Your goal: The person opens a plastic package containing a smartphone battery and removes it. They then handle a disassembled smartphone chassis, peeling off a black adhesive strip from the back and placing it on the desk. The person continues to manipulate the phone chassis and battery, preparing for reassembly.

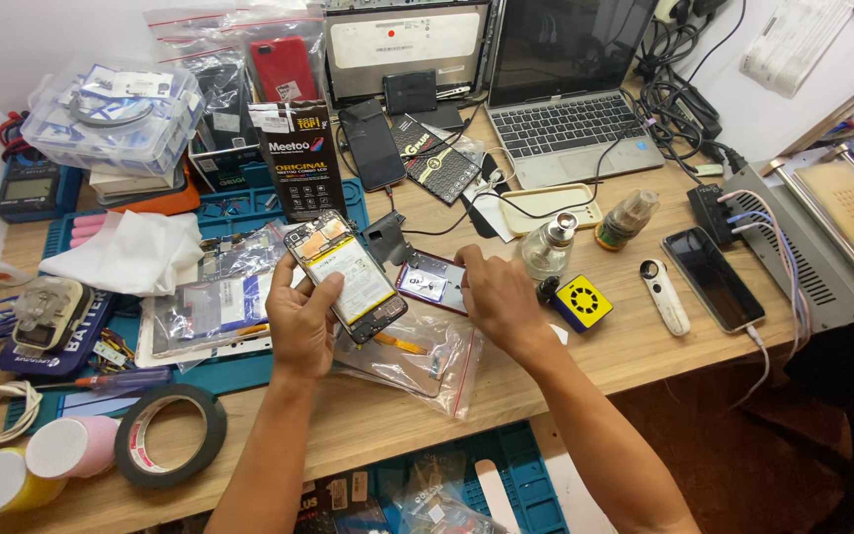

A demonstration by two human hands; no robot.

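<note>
Bench: wooden worktable [644,346], totally buried in repair clutter, with a blue work mat [249,371] on its left half.
Left hand: the left hand [300,321] is wrapped around the lower end of an opened phone [345,276], fingers curled up its edge, thumb on the other side. The phone's back is off, so the battery and board face up, and it's tilted, held just above the mat.
Right hand: the right hand [498,302] lies palm down on the table, fingertips touching a small dark-red back cover [434,281] just right of the phone. Can't tell if it's actually pinching it or just resting on it.
Under the hands: clear zip bags [417,361], one with an orange flex strip inside.
Right of the hands: little glass bottle [546,247], a yellow and black gadget [582,302], a white loupe [664,295], and a black phone [714,277] lying flat with a cable plugged in.
Back of bench: open laptop [565,89], a black parts box [300,158] standing upright.
Left side: white tissue [130,252], a red-handled screwdriver [116,380], a roll of black tape [170,433], two tape rolls, pink and yellow [37,460], near the front edge.
</note>
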